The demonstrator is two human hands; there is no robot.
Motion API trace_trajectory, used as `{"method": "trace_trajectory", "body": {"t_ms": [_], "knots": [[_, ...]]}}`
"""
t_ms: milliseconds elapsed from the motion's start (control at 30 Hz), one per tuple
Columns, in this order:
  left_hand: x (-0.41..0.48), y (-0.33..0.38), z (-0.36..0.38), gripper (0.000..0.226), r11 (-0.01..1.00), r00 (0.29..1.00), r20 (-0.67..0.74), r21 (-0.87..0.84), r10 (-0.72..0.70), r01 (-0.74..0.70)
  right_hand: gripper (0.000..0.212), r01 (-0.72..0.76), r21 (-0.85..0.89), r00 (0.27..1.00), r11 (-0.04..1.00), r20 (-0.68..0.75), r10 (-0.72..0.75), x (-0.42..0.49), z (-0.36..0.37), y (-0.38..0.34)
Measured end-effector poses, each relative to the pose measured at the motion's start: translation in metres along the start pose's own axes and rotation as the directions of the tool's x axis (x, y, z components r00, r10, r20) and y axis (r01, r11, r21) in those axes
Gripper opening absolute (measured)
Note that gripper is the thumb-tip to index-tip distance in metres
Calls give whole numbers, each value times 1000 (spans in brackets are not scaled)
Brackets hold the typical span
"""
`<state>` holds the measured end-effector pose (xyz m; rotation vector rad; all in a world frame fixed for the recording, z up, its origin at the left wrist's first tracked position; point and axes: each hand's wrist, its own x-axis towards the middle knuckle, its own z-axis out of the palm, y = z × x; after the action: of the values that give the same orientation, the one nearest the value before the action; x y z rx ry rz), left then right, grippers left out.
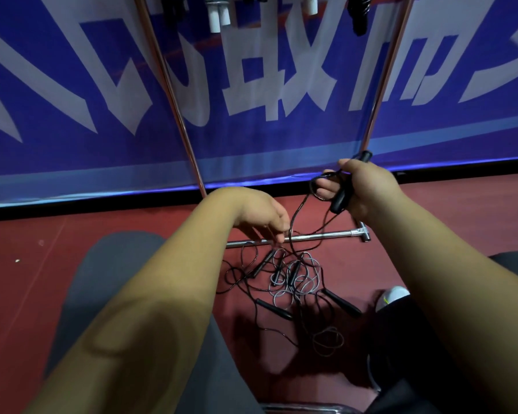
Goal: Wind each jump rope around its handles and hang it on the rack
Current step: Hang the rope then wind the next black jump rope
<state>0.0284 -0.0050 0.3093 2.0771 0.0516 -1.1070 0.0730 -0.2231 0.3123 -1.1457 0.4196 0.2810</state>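
L hand (pixel 260 215) pinches thin black cord (pixel 292 219), which runs up to black handles (pixel 343 192) clenched in R hand (pixel 371 189). Below both grips: tangled ropes (pixel 293 279) on red floor (pixel 132 222), w/ chrome rack base (pixel 320 235). Blue banner (pixel 72 144) behind.

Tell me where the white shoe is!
In the head view, the shoe sits on the red floor at the right, just right of the tangled ropes.

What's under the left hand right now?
Chrome base bar and tangled ropes on the floor. The left hand covers part of the bar; whether its fingers pinch the black cord is hidden.
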Motion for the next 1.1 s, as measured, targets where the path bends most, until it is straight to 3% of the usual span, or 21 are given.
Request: {"method": "trace_trajectory", "body": {"t_ms": [100, 167, 233, 333, 433, 533, 633, 733, 800, 833, 900, 967, 1033, 1100], "knots": [[-11, 16, -1, 12, 986, 999, -16, -161, 44, -46, 25, -39, -66, 998, 997, -46, 36, 2, -6, 0], [-18, 25, -1, 13, 949, 996, -6, -304, 92, -90, 12, -79, -204, 993, 976, -102, 59, 3, -6, 1], [-22, 31, -2, 13, 873, 984, -73, -456, 160, -176, 5, -146, -474, 983, 868, -171, 72, 4, -6, 5], [-22, 35, -9, 10, 650, 939, -274, -678, 210, -343, 12, -193, -747, 981, 636, -162, 108, -2, -7, 14], [-17, 36, -16, 16, 407, 888, -424, -790, 180, -459, 24, -114, -717, 977, 688, 44, 209, -13, 1, 20], [-13, 35, -23, 15, 239, 846, -520, -812, 119, -533, 26, -75, -645, 919, 760, 251, 303, -16, 10, 23], [-9, 29, -32, 13, 174, 813, -580, -797, 48, -579, 26, -124, -605, 868, 786, 318, 381, -23, 13, 22], [-4, 22, -38, 15, 152, 798, -602, -791, -22, -593, 21, -82, -594, 870, 801, 349, 348, -26, 14, 22], [0, 16, -40, 24, 205, 803, -589, -800, -87, -565, 16, -61, -542, 890, 838, 350, 291, -26, 16, 21], [2, 14, -40, 29, 300, 808, -577, -797, -120, -524, 14, -58, -501, 902, 864, 345, 260, -26, 17, 20], [0, 13, -33, 31, 631, 830, -538, -696, -143, -342, 13, -65, -362, 925, 930, 327, 192, -26, 19, 14], [-2, 13, -22, 33, 883, 897, -436, -445, -68, -149, 13, -94, -164, 944, 982, 298, 140, -25, 22, 6], [-3, 11, -10, 42, 976, 979, -200, -200, 42, -83, 16, -93, 6, 961, 996, 260, 88, -22, 20, -1], [-1, 9, 0, 34, 994, 995, 15, -65, 94, -92, 20, -54, 70, 975, 996, 220, 37, -18, 15, -3]]}}
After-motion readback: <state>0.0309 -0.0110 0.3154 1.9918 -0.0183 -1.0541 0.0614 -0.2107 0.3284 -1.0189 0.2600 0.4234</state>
